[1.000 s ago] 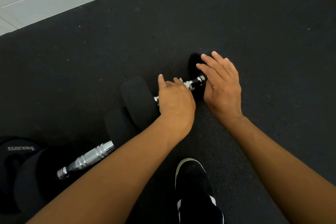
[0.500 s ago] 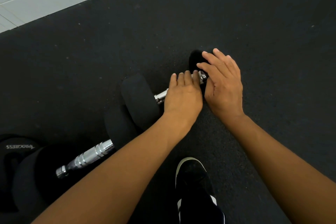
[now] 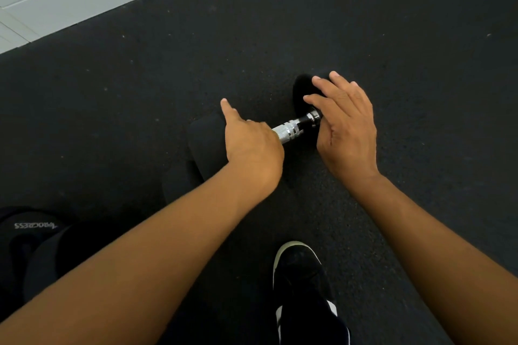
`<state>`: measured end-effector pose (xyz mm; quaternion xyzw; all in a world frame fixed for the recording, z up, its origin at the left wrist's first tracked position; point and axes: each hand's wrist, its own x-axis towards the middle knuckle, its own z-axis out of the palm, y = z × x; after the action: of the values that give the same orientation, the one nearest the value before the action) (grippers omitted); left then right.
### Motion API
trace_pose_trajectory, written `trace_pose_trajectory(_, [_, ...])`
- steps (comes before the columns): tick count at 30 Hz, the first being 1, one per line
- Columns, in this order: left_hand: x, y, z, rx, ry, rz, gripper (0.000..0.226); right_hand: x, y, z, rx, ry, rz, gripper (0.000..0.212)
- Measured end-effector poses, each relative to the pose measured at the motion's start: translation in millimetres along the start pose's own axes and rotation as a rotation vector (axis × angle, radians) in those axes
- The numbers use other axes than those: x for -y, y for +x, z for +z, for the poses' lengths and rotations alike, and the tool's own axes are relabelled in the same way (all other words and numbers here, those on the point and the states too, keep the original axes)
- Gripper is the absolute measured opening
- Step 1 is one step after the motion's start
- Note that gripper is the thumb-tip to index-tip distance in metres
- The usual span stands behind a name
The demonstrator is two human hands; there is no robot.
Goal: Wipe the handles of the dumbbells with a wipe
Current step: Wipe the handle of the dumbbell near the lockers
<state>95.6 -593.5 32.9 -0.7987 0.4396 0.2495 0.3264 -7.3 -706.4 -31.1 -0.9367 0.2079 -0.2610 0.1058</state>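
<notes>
Lying on the dark rubber floor (image 3: 392, 22), near the middle of the view, the dumbbell (image 3: 294, 130), with long axis running from about 8 o'clock to 2 o'clock: one black head (image 3: 206, 145) at the 8 o'clock end, the other black head (image 3: 302, 92) at the 2 o'clock end, chrome handle (image 3: 290, 131) between. Closed around the 8 o'clock part of the handle, the left hand (image 3: 252, 148), fingers curled over the bar, index finger pointing out toward 11 o'clock; so a narrow grip, holding the handle. No wipe visible; possibly hidden inside this grip, cannot tell. Bare knurled part of the handle lying from the left grip toward 2 o'clock, so probably the coming stroke must follow this same line, sliding along the bar toward the far head. Left hand clearly the nearer one for this. Resting against the 2 o'clock head, the right hand (image 3: 344, 126), fingers straight and spread, palm touching the end of the bar, apparently steadying the dumbbell against rolling. Both forearms reaching in from 6 o'clock. At 8 o'clock of the view, partly hidden under the left forearm, more black weights (image 3: 36, 249). At 6 o'clock, a black shoe (image 3: 300, 274).
</notes>
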Motion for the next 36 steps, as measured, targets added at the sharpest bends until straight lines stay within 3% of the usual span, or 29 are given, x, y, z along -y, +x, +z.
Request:
trace_pose_trajectory(3, [-1, 1, -11, 0.058, -0.094, -0.001, 0.042, -2, 0, 0, 0.001, 0.000, -0.007, 0.034])
trace_pose_trajectory(8, [-25, -35, 2, -0.054, 0.151, 0.122, 0.061, -3, -3, 1, -0.014, 0.006, -0.001, 0.034])
trace_pose_trajectory(13, [-31, -9, 29, -0.256, -0.163, -0.054, 0.061, -1, -1, 1, -0.017, 0.014, 0.004, 0.033])
trace_pose_trajectory(18, [-38, 26, 16, -0.408, -0.466, 0.063, 0.065, -1, 4, 1, -0.003, 0.005, 0.004, 0.033])
trace_pose_trajectory(27, [-83, 3, 42, -0.462, -0.287, 0.018, 0.069, 0, 0, 2, -0.047, 0.025, 0.017, 0.033])
trace_pose_trajectory(36, [-56, 30, 19, -0.448, -0.449, -0.028, 0.063, 0, 5, 2, -0.010, 0.022, 0.015, 0.034])
